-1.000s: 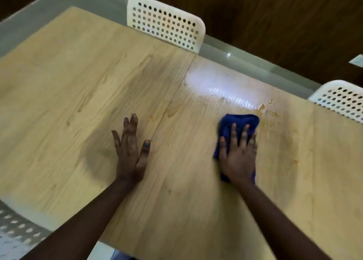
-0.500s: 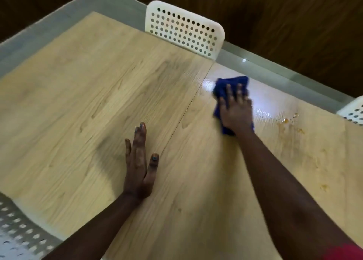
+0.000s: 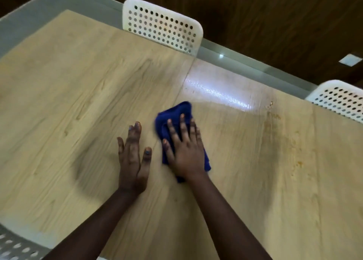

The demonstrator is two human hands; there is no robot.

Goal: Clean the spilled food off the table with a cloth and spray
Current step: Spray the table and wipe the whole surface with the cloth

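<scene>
Wiping stroke in progress, read left to right with the blue cloth (image 3: 172,114) as landmark. Just left of the cloth, the left hand (image 3: 132,159) lay flat on the counter (image 3: 59,102), its fingers (image 3: 135,129) straight and holding nothing; it appeared to serve as a brace. On the cloth itself the right hand (image 3: 184,151) pressed down with fingers spread and straight, so the cloth was pushed rather than gripped, and lay near the seam between the two counter panels. Beyond the cloth a wet sheen (image 3: 220,95) caught the light. Well right of the cloth, orange food smears (image 3: 275,116) remained. Good practice here would probably be to keep the palm flat and carry overlapping strokes toward those smears. No spray bottle was in view.
</scene>
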